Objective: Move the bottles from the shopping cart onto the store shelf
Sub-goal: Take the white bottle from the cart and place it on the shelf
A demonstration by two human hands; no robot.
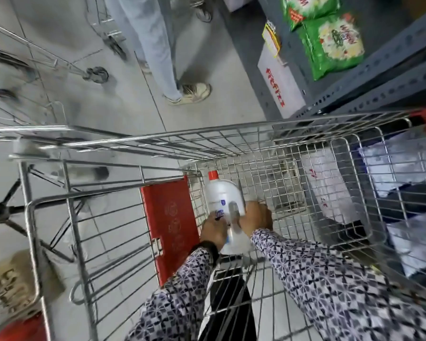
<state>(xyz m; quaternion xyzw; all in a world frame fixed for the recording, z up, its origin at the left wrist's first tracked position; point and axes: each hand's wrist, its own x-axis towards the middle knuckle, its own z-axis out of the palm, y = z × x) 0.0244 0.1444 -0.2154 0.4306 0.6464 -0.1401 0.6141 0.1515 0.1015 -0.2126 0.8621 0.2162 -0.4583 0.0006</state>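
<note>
Bottle [223,200], white with a red cap [213,174] and a moulded handle, lies on its side low in the cart [256,153], near the corner beside the red flap [170,225], cap pointing away from the person. Both hands are closed on it: left hand [213,230] wraps the lower body over the label, right hand [256,217] grips at the handle side. No other bottle is visible in the cart. Shelf [389,67] stands to the right, beyond the cart's far wall, carrying green packets [335,45]. Risks, as judged: the lift must clear the wire walls, and the bottle could catch the rim or mesh and twist out of the grip. The body looks smooth and the jug large, so weight could let it slide through the left hand if the handle is not properly taken. Reaching across the cart to the shelf invites an overstretched, unsteady carry. The shelf space seen is partly taken, so a placement near the edge could tip. A second person [155,45] stands close ahead; swinging the load that way risks contact.
</note>
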